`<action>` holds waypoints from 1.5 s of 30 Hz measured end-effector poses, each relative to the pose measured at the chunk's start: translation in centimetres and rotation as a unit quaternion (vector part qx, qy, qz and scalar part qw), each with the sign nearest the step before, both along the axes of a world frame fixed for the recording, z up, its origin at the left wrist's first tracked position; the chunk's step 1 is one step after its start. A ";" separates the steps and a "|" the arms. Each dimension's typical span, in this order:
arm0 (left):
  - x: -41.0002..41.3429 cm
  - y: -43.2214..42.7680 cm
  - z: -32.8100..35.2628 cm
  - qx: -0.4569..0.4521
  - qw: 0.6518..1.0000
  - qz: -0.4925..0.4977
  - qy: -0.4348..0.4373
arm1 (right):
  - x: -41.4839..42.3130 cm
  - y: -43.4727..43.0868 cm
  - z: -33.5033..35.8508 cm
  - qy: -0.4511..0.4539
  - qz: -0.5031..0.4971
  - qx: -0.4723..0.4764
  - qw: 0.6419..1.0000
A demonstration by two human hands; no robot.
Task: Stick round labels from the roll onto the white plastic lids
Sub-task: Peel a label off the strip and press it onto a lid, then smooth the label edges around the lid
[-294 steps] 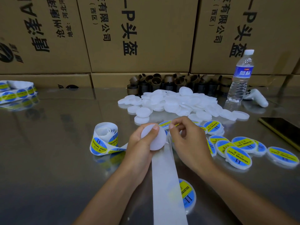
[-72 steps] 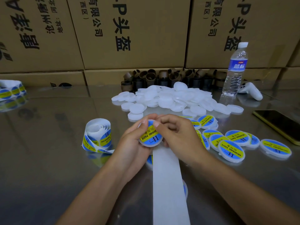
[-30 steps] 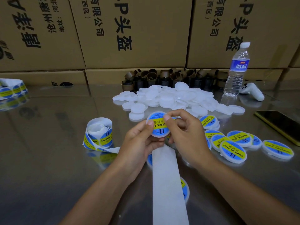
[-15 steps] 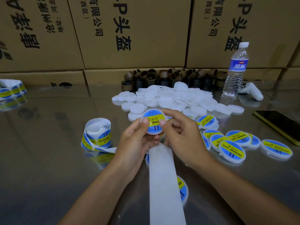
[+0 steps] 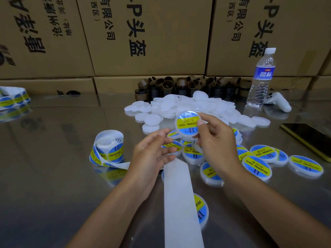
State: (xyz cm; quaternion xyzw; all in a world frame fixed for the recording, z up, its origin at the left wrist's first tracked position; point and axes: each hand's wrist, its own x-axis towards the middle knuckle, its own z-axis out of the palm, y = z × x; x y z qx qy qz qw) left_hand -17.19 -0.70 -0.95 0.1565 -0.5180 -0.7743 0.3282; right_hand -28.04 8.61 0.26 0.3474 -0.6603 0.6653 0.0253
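Right hand (image 5: 215,140) pinches one labelled lid (image 5: 188,125), thumb on the label face, fingers behind the rim. It is lifted off the worktop (image 5: 53,176) and tilted face-up toward the camera, likely to check that the label sits centred.

Left hand (image 5: 152,151) is loose, fingers relaxed, gripping nothing, just at 7 o'clock of the lid. Can't tell if it touches the backing strip (image 5: 179,194).

The strip runs from below the left hand toward 6 o'clock, probably so spent liner stays out of the way. It half-covers one done lid (image 5: 202,210).

Label roll (image 5: 109,147) stands on edge at 9 o'clock of the left hand, tail feeding toward the hands, close for the next peel.

Blank white lids (image 5: 168,108) are heaped at 12 o'clock, within reach. Finished lids (image 5: 265,153) are spread from 3 to 4 o'clock of the right hand, on the side where that hand would drop them. This keeps done and undone apart.

Judgement: this lid is done and goes to the 3 o'clock group next. Many blanks remain.

Second roll (image 5: 12,99) is at far 9 o'clock. Water bottle (image 5: 261,77) is at 1 o'clock and phone (image 5: 308,138) at 3 o'clock, both clear of the work.
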 end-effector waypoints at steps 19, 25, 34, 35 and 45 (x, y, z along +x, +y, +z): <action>-0.1 0.1 0.3 0.050 0.995 0.089 0.001 | -1.6 -0.8 0.6 0.146 -0.167 0.249 0.943; -0.2 -0.1 0.0 0.063 0.993 0.098 0.007 | -1.9 -8.1 2.1 0.191 0.034 0.268 0.944; -0.4 -0.4 -0.1 0.066 0.993 0.099 0.012 | -4.1 -13.3 0.2 0.224 0.029 0.473 0.851; -0.5 -0.3 -0.1 0.066 0.993 0.098 0.012 | -4.1 -13.3 0.2 0.229 0.024 0.471 0.852; -0.3 -0.5 0.1 0.073 0.992 0.102 0.012 | -3.2 -10.5 1.0 0.110 0.149 0.251 0.950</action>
